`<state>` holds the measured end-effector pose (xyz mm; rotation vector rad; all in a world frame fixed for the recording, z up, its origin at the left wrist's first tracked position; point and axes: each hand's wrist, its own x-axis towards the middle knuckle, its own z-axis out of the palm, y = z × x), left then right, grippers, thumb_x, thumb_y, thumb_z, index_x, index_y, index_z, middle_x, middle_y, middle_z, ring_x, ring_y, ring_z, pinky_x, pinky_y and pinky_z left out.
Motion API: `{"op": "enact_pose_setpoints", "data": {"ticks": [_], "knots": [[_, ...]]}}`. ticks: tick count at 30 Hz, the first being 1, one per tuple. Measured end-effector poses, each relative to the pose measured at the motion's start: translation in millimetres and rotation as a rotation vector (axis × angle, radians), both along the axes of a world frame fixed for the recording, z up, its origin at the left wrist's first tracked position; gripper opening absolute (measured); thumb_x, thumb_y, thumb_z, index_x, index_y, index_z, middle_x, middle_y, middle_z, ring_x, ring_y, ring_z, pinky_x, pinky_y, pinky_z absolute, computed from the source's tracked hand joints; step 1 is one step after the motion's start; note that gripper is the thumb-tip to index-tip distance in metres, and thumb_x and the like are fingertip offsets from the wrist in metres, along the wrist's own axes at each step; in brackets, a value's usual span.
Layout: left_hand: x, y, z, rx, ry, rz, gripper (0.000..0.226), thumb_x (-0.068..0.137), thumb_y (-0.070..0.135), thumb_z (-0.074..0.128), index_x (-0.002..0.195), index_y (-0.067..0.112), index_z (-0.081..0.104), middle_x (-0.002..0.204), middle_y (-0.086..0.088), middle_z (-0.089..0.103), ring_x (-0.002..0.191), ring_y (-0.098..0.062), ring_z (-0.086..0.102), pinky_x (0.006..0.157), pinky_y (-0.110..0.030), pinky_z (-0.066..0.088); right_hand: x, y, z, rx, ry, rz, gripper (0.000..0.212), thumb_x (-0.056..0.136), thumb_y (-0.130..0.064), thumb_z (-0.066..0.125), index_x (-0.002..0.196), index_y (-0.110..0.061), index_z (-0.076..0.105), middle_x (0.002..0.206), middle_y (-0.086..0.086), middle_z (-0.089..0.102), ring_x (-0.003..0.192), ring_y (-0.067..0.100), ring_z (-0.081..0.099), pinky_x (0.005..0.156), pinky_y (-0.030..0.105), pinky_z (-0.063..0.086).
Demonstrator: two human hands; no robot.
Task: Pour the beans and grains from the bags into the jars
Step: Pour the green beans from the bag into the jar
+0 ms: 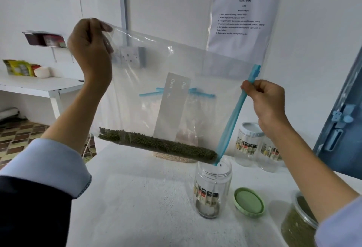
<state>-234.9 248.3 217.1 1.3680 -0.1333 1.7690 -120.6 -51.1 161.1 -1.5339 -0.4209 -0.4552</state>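
Above open jar, bag between both hands

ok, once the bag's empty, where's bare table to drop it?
Best: the wide bare stretch of table left of the open jar, in front of the left hand. Crowded to the right: green lid, the bean-filled jar by the right hand's forearm, two lidded jars behind.

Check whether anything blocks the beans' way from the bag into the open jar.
Nothing visible does. The bag corner hangs right over the open jar; its green lid lies beside it, and the beans sit along the bag's low edge.
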Motion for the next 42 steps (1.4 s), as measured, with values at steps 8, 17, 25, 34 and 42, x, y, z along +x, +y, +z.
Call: {"op": "enact_pose_setpoints", "data": {"ticks": [8,17,25,34,42], "knots": [[3.3,3.3,-1.0,-0.007,0.004,-0.023,0.032,0.094,0.007,0.039,0.069,0.019,0.055,0.048,0.015,0.051,0.038,-0.006,0.04,0.041,-0.018,0.03,3.4,2.3,-1.4,-0.075,-0.013,0.025,0.011,0.09,-0.015,0.065,0.082,-0.007,0.064,0.07,-0.002,0.054,0.065,0.005,0.046,0.059,0.003,0.039],[6.3,7.7,-3.1,-0.002,0.022,-0.014,0.033,0.096,0.011,0.039,0.069,0.02,0.055,0.044,0.016,0.049,0.036,-0.005,0.041,0.041,-0.017,0.03,5.4,3.9,-3.8,-0.055,-0.014,0.035,0.018,0.09,-0.015,0.065,0.073,-0.017,0.062,0.08,0.007,0.06,0.077,0.014,0.051,0.071,0.012,0.043],[10.4,8.0,-3.6,-0.006,0.022,-0.017,0.034,0.096,0.009,0.039,0.069,0.019,0.056,0.041,0.015,0.047,0.036,-0.005,0.041,0.04,-0.017,0.03,5.1,4.0,-3.9,-0.014,-0.012,0.032,0.018,0.089,-0.013,0.065,0.072,-0.013,0.062,0.073,0.002,0.058,0.07,0.009,0.049,0.064,0.005,0.041],[16.0,6.5,-1.9,0.012,0.007,-0.03,0.032,0.097,0.01,0.038,0.071,0.017,0.055,0.042,0.015,0.047,0.037,-0.005,0.039,0.043,-0.016,0.03,1.5,2.9,-3.6,0.052,-0.006,0.047,0.019,0.088,-0.011,0.066,0.069,-0.015,0.063,0.075,0.0,0.063,0.076,0.012,0.056,0.073,0.009,0.045],[17.4,7.1,-1.6,0.005,0.0,-0.034,0.032,0.097,0.01,0.039,0.07,0.018,0.055,0.044,0.015,0.049,0.037,-0.006,0.039,0.042,-0.018,0.03,0.7,-0.5,-8.2,0.011,-0.052,0.053,0.018,0.088,-0.012,0.066,0.071,-0.014,0.063,0.068,0.003,0.06,0.052,0.003,0.051,0.056,0.014,0.046]]}}
